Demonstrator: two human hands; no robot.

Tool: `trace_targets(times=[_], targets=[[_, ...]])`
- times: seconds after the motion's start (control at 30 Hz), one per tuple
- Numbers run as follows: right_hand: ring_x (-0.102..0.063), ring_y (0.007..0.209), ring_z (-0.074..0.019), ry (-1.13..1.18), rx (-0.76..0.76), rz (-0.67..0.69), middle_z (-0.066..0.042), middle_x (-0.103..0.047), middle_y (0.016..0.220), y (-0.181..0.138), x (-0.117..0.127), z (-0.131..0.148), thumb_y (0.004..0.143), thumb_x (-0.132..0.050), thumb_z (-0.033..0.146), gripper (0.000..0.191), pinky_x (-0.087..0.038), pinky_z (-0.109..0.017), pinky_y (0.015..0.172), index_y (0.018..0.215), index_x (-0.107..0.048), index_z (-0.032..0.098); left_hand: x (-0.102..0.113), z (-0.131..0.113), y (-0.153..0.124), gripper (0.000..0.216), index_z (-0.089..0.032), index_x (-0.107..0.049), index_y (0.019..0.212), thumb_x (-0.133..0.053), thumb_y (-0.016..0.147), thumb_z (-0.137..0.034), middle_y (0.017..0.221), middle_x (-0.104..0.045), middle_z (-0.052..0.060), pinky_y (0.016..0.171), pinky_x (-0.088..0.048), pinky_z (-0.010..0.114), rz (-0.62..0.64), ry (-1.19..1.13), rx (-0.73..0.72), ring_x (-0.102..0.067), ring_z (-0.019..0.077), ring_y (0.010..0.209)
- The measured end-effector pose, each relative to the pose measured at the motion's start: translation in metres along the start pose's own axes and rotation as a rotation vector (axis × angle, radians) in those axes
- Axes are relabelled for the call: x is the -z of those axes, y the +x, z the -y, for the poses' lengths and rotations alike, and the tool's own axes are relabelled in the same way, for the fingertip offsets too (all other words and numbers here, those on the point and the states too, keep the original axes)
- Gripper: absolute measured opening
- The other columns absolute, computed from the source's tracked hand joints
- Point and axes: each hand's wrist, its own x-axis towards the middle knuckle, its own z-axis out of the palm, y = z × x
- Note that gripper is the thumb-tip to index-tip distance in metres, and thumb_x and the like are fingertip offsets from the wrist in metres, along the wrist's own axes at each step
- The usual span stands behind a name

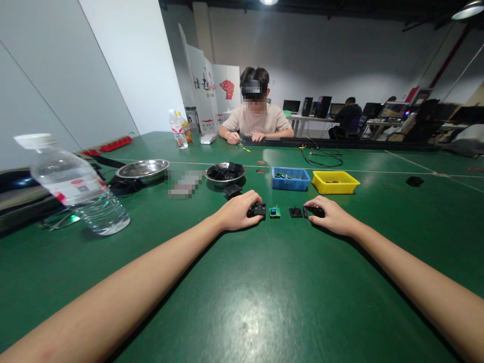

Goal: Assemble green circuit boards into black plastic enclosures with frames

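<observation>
My left hand (239,212) rests on the green table with thumb and fingers closed on a black plastic housing (259,208). Just right of it lies a small green circuit board (275,212) with a blue component on top. Farther right is a flat black plastic part (295,212) with a raised middle. My right hand (333,216) pinches a thin black plastic piece (306,212) at that part's right side. Another black housing (232,190) sits beyond my left hand, by the metal bowl.
Behind my hands stand a metal bowl (226,174) of black parts, a blue bin (290,179) with circuit boards and a yellow bin (335,183) with small dark pieces. A water bottle (75,186) stands left. Across the table (242,282) a person (257,116) works.
</observation>
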Motion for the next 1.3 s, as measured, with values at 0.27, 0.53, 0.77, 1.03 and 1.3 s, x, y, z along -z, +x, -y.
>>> trace_targets(times=[0.27, 0.53, 0.77, 1.03, 1.3], targets=[[-0.062, 0.097, -0.0256, -0.009, 0.016, -0.005, -0.011, -0.066, 0.104, 0.0004, -0.0018, -0.0026, 0.079, -0.062, 0.027, 0.032, -0.05, -0.042, 0.09, 0.109, -0.067, 0.017, -0.0007, 0.0012, 0.0, 0.021, -0.019, -0.053, 0.097, -0.062, 0.081, -0.031, 0.088, -0.058, 0.002, 0.067, -0.046, 0.028, 0.0, 0.016, -0.004, -0.057, 0.0161, 0.073], [-0.063, 0.098, -0.0255, -0.011, 0.005, -0.001, -0.011, -0.066, 0.105, 0.0002, -0.0013, -0.001, 0.079, -0.061, 0.027, 0.033, -0.049, -0.041, 0.091, 0.109, -0.067, 0.017, -0.0004, 0.0004, -0.0001, 0.021, -0.019, -0.053, 0.097, -0.062, 0.081, -0.03, 0.087, -0.058, 0.001, 0.066, -0.045, 0.028, -0.006, 0.015, -0.007, -0.056, 0.0159, 0.072], [-0.063, 0.098, -0.0253, -0.01, 0.004, -0.002, -0.011, -0.066, 0.106, 0.0001, -0.0011, -0.0021, 0.079, -0.062, 0.028, 0.033, -0.049, -0.041, 0.091, 0.109, -0.067, 0.017, -0.0003, 0.001, 0.0, 0.021, -0.019, -0.053, 0.097, -0.062, 0.081, -0.03, 0.087, -0.058, 0.002, 0.068, -0.046, 0.029, -0.01, 0.015, -0.007, -0.057, 0.0165, 0.074], [-0.063, 0.097, -0.0247, -0.008, 0.01, -0.013, -0.01, -0.066, 0.104, 0.0001, -0.0019, -0.0028, 0.078, -0.063, 0.028, 0.032, -0.05, -0.04, 0.091, 0.108, -0.068, 0.018, -0.0006, 0.0011, 0.0003, 0.021, -0.019, -0.053, 0.097, -0.062, 0.081, -0.03, 0.087, -0.058, 0.001, 0.067, -0.045, 0.028, -0.004, 0.015, -0.009, -0.056, 0.0159, 0.073], [-0.063, 0.099, -0.0255, -0.003, 0.005, -0.004, -0.011, -0.067, 0.107, -0.0001, -0.0011, -0.0012, 0.078, -0.063, 0.027, 0.033, -0.05, -0.041, 0.092, 0.109, -0.068, 0.017, -0.0002, 0.0, 0.0001, 0.02, -0.02, -0.053, 0.096, -0.062, 0.081, -0.03, 0.087, -0.057, 0.001, 0.066, -0.045, 0.028, -0.001, 0.009, -0.002, -0.055, 0.0156, 0.072]])
